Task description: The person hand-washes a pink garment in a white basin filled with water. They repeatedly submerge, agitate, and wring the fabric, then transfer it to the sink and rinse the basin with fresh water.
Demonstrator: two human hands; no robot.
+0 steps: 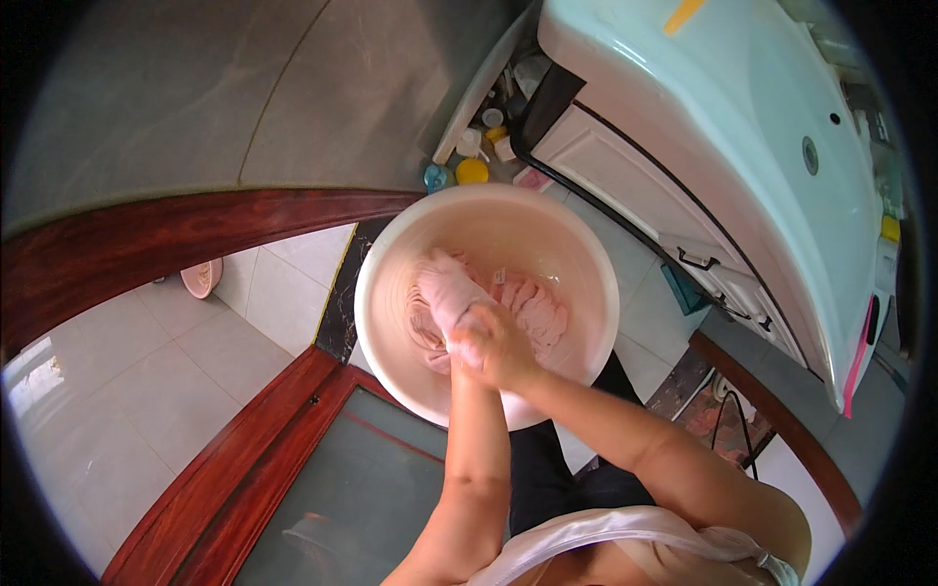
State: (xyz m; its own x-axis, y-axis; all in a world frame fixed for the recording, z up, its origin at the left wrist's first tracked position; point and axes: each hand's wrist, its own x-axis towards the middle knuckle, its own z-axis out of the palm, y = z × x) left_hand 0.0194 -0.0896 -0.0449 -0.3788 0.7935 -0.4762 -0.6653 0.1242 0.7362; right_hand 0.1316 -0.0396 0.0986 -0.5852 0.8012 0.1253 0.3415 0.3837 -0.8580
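Observation:
A large pale pink plastic basin (385, 249) stands in front of me. Folded pink fabric (541, 311) lies in its bottom, with a small white label (500, 276) showing. My left forearm (476, 425) reaches over the near rim and ends at a bunched pink cloth (448, 287). That cloth hides most of my left hand, so its fingers cannot be made out. From the right, my right hand (506, 348) closes around the lower end of the same cloth, next to the left wrist.
A white washbasin (703, 124) tops a white cabinet (645, 183) on the right. Bottles and a yellow lid (472, 171) stand beyond the basin. A dark red wooden frame (242, 220) and a glass-panelled door (352, 476) lie left. A small pink bowl (201, 278) rests on the tiles.

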